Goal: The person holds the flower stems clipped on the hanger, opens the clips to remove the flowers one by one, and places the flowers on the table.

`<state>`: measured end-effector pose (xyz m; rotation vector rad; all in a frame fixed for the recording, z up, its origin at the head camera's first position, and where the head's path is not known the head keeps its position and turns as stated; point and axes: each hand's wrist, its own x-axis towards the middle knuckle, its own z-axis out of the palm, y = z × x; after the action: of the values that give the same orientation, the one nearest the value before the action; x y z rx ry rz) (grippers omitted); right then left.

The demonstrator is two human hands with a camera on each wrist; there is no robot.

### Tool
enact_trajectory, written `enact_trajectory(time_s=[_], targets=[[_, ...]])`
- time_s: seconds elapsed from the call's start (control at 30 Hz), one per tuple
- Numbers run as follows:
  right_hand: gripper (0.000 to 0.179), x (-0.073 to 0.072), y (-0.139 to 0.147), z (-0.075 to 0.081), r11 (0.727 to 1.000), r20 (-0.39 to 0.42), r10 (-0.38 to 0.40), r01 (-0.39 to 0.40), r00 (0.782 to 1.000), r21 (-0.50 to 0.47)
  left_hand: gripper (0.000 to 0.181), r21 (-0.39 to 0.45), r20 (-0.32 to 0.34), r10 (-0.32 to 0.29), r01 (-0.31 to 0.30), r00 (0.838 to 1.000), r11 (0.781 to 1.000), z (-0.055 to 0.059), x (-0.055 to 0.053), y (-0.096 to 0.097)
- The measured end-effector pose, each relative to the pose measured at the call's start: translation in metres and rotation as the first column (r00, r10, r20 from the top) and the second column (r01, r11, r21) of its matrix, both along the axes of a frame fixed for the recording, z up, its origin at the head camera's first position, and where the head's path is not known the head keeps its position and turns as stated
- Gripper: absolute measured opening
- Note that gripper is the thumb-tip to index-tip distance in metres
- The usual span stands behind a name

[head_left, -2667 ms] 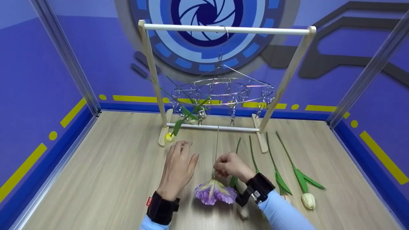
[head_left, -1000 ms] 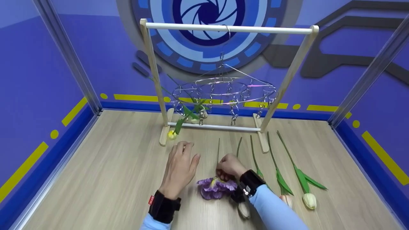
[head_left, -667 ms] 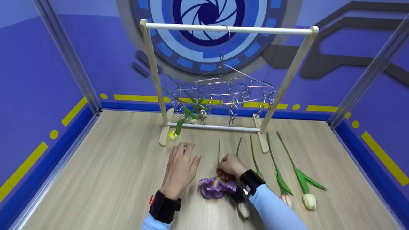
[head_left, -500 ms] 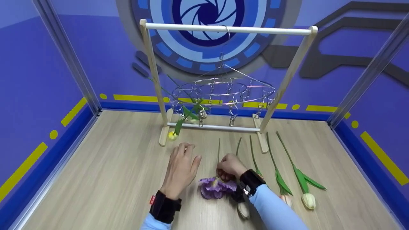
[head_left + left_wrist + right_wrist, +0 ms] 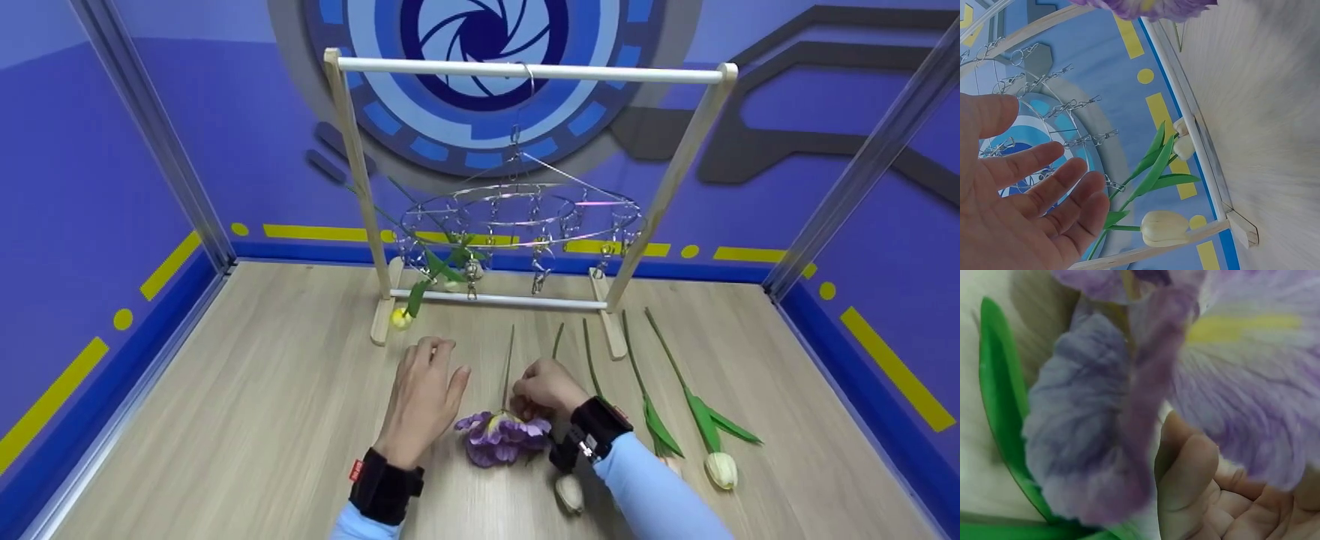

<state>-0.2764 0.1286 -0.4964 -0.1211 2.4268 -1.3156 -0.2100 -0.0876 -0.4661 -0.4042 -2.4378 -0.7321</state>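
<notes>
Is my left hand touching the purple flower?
Apart: in the head view, a strip of tabletop shows between the left hand and the purple flower; the left wrist view also shows them separated.

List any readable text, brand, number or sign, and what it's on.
Nothing readable.
Red tag on left wrist strap: pale marks, too small to read.
Red patch on right wrist strap: too small to make out.
Back wall: printed shapes only, no letters or numbers.

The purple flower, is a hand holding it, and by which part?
It can't be told: the right hand is beside the stem near the purple bloom, but any grip is hidden. The left hand holds nothing.
</notes>
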Motion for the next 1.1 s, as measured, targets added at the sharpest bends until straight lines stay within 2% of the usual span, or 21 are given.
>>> enact_trajectory(time_s=[0.13, 0.3, 0.47, 0.67, 0.8, 0.97, 1.1], targets=[[0.019, 0.004, 0.003, 0.007, 0.999, -0.015, 0.033, -0.033, 0.999, -0.009, 0.033, 0.005, 0.003, -0.001, 0.001, 1.000, 1.000, 0.001, 0.000, -0.001], [0.016, 0.009, 0.006, 0.022, 0.995, -0.065, 0.098, -0.096, 0.993, 0.027, 0.034, 0.013, -0.002, 0.004, -0.004, 1.000, 1.000, 0.003, 0.000, -0.004], [0.014, 0.014, 0.011, 0.040, 0.983, -0.143, 0.183, -0.179, 0.973, 0.040, 0.035, 0.048, -0.008, 0.007, -0.007, 1.000, 0.999, 0.006, 0.000, -0.008], [0.013, 0.021, 0.018, 0.063, 0.968, -0.242, 0.246, -0.251, 0.938, 0.012, 0.033, 0.121, -0.038, -0.010, 0.014, 0.999, 0.993, 0.011, -0.002, -0.012], [0.013, 0.028, 0.022, 0.074, 0.960, -0.339, 0.271, -0.277, 0.901, 0.032, 0.033, 0.163, -0.044, -0.018, 0.025, 0.999, 0.986, 0.015, -0.003, -0.013], [0.012, 0.040, 0.019, 0.081, 0.954, -0.439, 0.290, -0.294, 0.851, 0.061, 0.032, 0.210, -0.039, -0.029, 0.036, 0.999, 0.977, 0.021, -0.004, -0.017], [0.011, 0.049, 0.014, 0.081, 0.950, -0.492, 0.280, -0.312, 0.824, 0.018, 0.033, 0.259, -0.036, -0.024, 0.033, 0.999, 0.965, 0.026, -0.003, -0.020]])
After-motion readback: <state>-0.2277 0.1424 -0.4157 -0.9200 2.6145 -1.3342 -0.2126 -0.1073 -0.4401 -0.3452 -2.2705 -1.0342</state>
